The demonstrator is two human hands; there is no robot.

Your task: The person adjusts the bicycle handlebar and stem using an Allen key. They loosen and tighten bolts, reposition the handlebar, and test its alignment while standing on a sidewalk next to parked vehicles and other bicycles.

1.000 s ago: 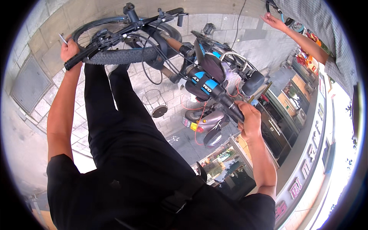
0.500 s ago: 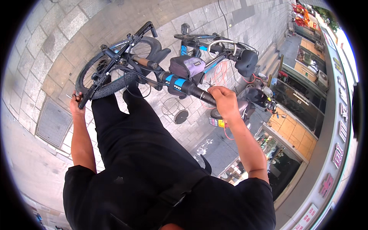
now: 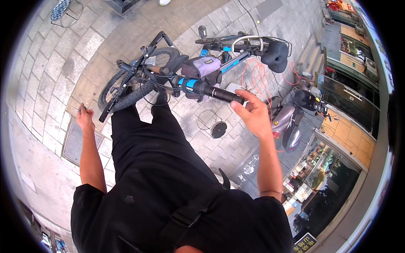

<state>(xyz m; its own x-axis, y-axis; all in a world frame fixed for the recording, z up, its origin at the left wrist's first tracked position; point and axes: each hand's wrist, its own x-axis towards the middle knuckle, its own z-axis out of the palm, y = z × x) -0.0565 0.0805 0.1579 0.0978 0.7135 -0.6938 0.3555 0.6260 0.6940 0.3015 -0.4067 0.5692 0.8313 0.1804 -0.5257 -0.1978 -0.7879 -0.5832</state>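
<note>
Low on the left, my left hand (image 3: 86, 118) is closed around a small thin metal tool (image 3: 78, 109), too small to name. It is just left of a black handlebar grip (image 3: 103, 114) and apart from it. My right hand (image 3: 256, 113) has thumb and forefinger spread by the free end of a thick black tube (image 3: 217, 93) with a blue band; whether a fingertip touches it I cannot tell. This tube runs toward the bicycle's handlebar (image 3: 145, 52). Beneath the bar, the front wheel (image 3: 134, 96) stands near my legs.
A grey-purple bag (image 3: 201, 66) sits on the bicycle, with a black saddle (image 3: 276, 57) behind. An orange hose (image 3: 257, 76) coils on the paving. A scooter (image 3: 287, 122) stands right, before shopfronts. Near my feet lies a round dark disc (image 3: 218, 129); a stool (image 3: 60, 10) is far left.
My left hand has come away from the handlebar grip. The fingers of my right hand have spread from a pinch at the tube's end. The view has shifted.
</note>
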